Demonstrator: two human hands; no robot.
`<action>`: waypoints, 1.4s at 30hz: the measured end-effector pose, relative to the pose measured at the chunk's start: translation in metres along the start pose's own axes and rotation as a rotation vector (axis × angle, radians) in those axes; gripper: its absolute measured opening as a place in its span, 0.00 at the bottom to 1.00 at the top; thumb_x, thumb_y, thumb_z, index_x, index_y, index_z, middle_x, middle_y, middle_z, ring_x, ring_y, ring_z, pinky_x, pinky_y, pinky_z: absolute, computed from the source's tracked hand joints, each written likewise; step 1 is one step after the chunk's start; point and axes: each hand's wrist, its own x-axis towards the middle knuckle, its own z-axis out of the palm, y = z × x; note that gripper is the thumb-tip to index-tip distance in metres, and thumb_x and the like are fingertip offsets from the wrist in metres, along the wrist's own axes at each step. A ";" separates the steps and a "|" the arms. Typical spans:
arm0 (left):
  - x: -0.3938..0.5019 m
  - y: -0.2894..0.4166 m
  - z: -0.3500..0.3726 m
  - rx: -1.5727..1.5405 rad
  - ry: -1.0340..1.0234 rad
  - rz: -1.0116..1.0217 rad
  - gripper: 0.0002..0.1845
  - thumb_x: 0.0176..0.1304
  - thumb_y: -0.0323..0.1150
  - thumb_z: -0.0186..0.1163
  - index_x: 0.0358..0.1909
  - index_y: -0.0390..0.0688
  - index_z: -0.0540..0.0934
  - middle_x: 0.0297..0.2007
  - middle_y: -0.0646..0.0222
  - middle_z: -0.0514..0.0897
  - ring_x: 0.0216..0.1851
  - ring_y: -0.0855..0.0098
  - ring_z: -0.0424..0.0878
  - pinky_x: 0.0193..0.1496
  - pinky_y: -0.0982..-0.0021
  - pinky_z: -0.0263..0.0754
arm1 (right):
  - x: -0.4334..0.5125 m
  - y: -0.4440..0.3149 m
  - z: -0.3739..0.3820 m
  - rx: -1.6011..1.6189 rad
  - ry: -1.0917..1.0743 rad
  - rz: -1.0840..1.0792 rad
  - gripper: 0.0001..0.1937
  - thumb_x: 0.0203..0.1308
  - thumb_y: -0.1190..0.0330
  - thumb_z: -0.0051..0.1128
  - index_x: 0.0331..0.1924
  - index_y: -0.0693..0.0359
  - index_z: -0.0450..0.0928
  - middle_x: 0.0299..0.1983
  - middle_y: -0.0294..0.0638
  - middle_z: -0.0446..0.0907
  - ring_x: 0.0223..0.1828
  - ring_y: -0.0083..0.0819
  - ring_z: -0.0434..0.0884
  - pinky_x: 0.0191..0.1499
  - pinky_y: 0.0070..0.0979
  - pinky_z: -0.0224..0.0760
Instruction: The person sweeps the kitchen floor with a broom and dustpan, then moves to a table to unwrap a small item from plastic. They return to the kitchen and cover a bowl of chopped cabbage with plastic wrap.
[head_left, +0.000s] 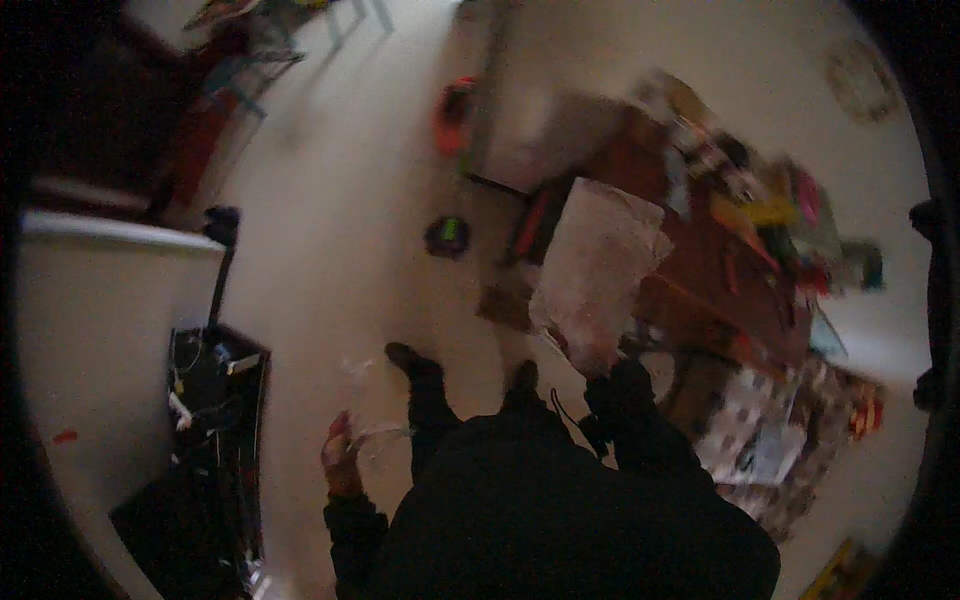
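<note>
My right hand (596, 363) grips the near end of a pale, creased paper-like sheet or flat package (600, 262). The far end of this item reaches out over the brown wooden furniture (694, 281); blur hides its exact material. Low on the left, beside my body, my left hand (341, 457) hangs above the floor. A thin, pale, see-through strip (386, 431) sticks out from its fingers toward my leg.
A black open-topped stand (217, 367) with cables is at the left. Mixed items (757, 202) crowd the furniture's far side. A dark round object with a green mark (448, 235) lies on the floor ahead. Papers (757, 442) lie on patterned fabric at right.
</note>
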 end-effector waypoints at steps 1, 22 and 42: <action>0.017 0.017 0.003 0.003 -0.098 0.060 0.29 0.72 0.41 0.55 0.68 0.33 0.71 0.67 0.58 0.72 0.66 0.62 0.71 0.68 0.61 0.67 | 0.026 -0.027 0.018 -0.065 -0.036 -0.058 0.15 0.72 0.68 0.51 0.59 0.60 0.77 0.53 0.43 0.78 0.53 0.42 0.78 0.55 0.38 0.74; 0.040 -0.043 -0.324 0.388 0.600 -0.336 0.33 0.64 0.42 0.65 0.69 0.40 0.71 0.59 0.64 0.80 0.56 0.59 0.77 0.54 0.54 0.77 | 0.426 -0.278 0.137 0.746 -0.474 0.210 0.19 0.71 0.65 0.55 0.61 0.62 0.75 0.50 0.38 0.83 0.48 0.32 0.82 0.53 0.33 0.78; 0.694 0.368 -0.248 0.317 0.414 0.262 0.11 0.70 0.31 0.59 0.50 0.39 0.82 0.46 0.67 0.85 0.50 0.73 0.80 0.57 0.68 0.73 | 0.826 -0.452 0.023 0.714 -0.217 0.463 0.18 0.73 0.66 0.50 0.62 0.61 0.75 0.54 0.41 0.82 0.49 0.35 0.83 0.53 0.35 0.80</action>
